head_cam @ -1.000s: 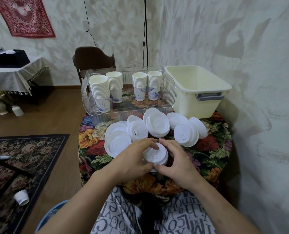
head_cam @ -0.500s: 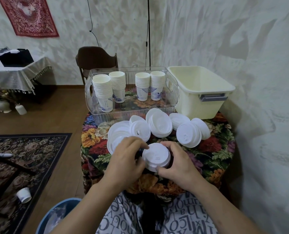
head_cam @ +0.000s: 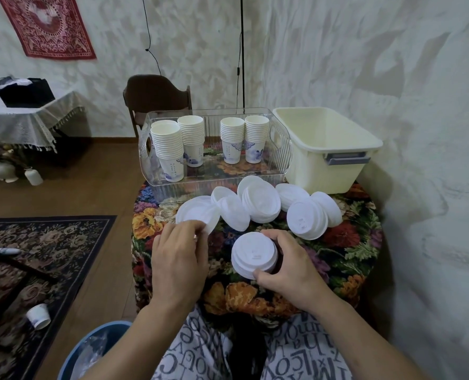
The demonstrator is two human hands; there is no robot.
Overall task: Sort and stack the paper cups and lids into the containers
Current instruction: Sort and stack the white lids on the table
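My right hand (head_cam: 288, 267) grips a short stack of white lids (head_cam: 253, 255) near the table's front edge, thumb below and fingers over its far rim. My left hand (head_cam: 178, 259) has its fingertips on the near edge of a flat pile of lids (head_cam: 195, 212) at the left. More white lids (head_cam: 260, 200) lie overlapping in a row across the floral table, with another pile (head_cam: 305, 219) on the right. Behind them a clear container (head_cam: 279, 149) holds several stacks of paper cups (head_cam: 169, 149). A cream tub (head_cam: 323, 149) stands to its right.
The small round table (head_cam: 345, 250) is covered by a floral cloth. A brown chair (head_cam: 156, 94) stands behind it. A blue bucket (head_cam: 90, 349) sits on the floor by my left knee, and a loose paper cup (head_cam: 37, 316) lies on the rug.
My left hand has let go of the lid stack and moved left to the flat lid pile. My right hand alone now holds the stack, tilted up a little.
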